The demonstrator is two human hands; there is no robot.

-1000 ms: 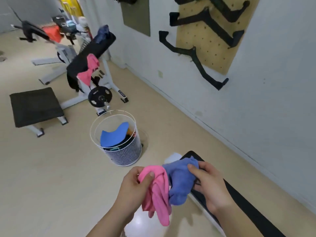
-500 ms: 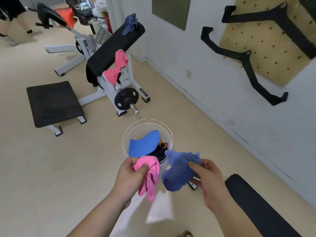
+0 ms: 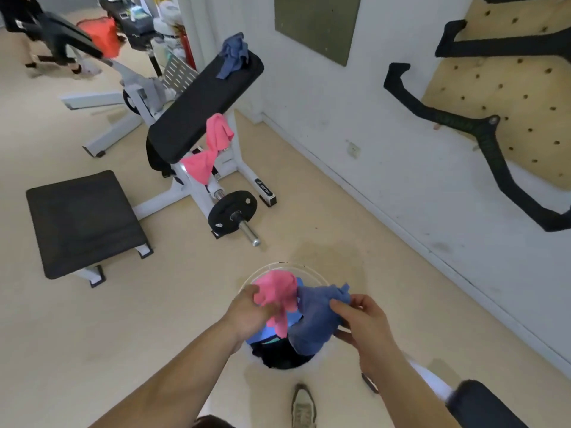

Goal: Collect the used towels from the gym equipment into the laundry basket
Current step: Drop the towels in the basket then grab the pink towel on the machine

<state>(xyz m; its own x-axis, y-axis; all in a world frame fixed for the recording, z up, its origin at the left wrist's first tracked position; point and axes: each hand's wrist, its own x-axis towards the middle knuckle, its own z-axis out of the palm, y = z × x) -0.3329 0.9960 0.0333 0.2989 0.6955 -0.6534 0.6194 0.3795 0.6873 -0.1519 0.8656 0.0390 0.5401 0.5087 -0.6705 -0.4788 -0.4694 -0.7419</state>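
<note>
My left hand (image 3: 250,316) grips a pink towel (image 3: 278,295), and my right hand (image 3: 361,322) grips a blue towel (image 3: 315,322). Both towels hang right over the round white laundry basket (image 3: 278,267), which stands on the floor at my feet and is mostly hidden behind them. Inside it a bright blue cloth (image 3: 262,336) and dark laundry show. Further off, a second pink towel (image 3: 210,149) drapes over the side of the black inclined bench pad (image 3: 197,106). A grey-blue towel (image 3: 233,54) lies on the pad's top end.
A weight plate on a bar (image 3: 231,211) sticks out from the bench frame toward the basket. A low black padded seat (image 3: 80,220) stands at the left. The white wall with a pegboard (image 3: 509,88) runs along the right. Another black bench pad (image 3: 482,406) is at bottom right. A person walks at far upper left.
I have stepped up to the basket. Both hands carried the pink and blue towels forward, and they now hang directly over its opening rather than short of it.
</note>
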